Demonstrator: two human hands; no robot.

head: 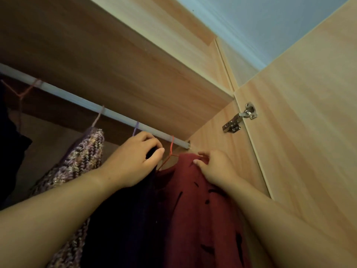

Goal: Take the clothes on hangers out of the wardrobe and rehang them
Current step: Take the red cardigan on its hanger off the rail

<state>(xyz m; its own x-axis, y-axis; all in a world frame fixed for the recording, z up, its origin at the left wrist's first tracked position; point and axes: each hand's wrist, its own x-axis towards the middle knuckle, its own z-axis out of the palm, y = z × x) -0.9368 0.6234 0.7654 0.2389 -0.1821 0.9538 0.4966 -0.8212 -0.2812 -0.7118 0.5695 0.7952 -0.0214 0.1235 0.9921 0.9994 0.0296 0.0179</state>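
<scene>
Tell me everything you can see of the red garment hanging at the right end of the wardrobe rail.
The red garment is a deep red, soft-looking fabric with scattered short black marks. It hangs on a thin red hanger, whose hook sits over the white rail near its right end, close to the wardrobe's side panel. The right hand pinches its fabric at the top. A dark garment hangs against its left side. Its lower part runs out of frame.

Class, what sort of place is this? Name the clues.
Inside an open wardrobe, probably in a home: a hanging rail, garments on hangers such as the red top, and a door hinge.
</scene>
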